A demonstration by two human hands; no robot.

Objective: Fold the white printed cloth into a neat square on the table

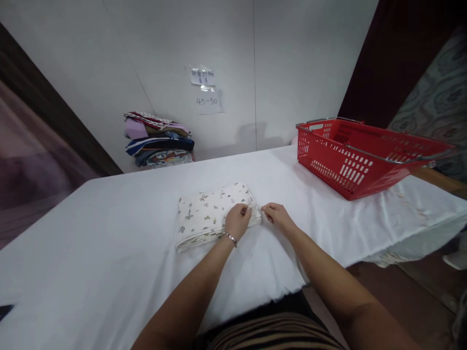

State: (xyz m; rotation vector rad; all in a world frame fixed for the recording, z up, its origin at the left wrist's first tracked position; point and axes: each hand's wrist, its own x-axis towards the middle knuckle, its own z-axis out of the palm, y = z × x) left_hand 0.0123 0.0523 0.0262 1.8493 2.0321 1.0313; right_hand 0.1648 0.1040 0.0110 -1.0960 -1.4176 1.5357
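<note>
The folded cloth (pixel 207 209) lies on the surface (pixel 109 257), near the middle. Far right on it stands the shopping basket (pixel 324 163). At the far edge, to the left, sits a stack of fabrics (pixel 160 143); behind, two paper signs (pixel 210 103) hang on the wall (pixel 292 63).

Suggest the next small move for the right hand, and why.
Probably smooth the right end of the folded cloth with the right hand: that end looks uneven, the left hand is at it, and the right is just beside it.
</note>
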